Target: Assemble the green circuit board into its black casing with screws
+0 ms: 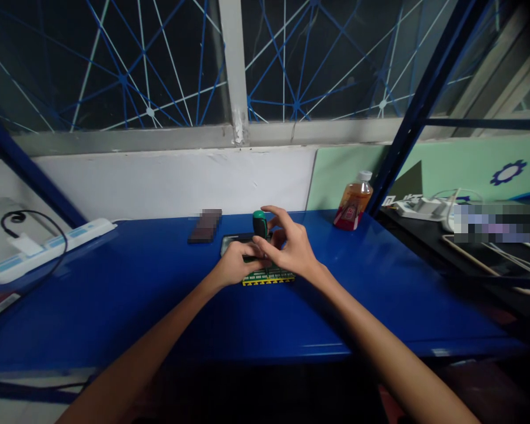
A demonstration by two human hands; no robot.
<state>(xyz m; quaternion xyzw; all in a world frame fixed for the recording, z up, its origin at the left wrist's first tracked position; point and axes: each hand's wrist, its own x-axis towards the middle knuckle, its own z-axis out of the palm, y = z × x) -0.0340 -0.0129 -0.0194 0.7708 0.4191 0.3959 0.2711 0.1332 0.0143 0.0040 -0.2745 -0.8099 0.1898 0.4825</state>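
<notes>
A screwdriver (259,224) with a green and black handle stands nearly upright over a green circuit board (265,275) edged in yellow. My right hand (295,246) curls its thumb and fingers around the handle, the index finger arched near its top. Lower down, my left hand (233,264) has thumb and fingers pinched together beside the screwdriver's lower part; what lies between them is hidden. Both hands cover much of the board, and the screwdriver's tip cannot be seen. Behind the left hand shows a dark-rimmed case or tray (229,238), partly covered.
On the blue table (150,294), a dark flat object (205,226), partly blurred out, lies behind the hands. A bottle (354,201) with a white cap stands at the back right. A white power strip (53,247) with a black cable lies left; blue posts (417,100) rise alongside.
</notes>
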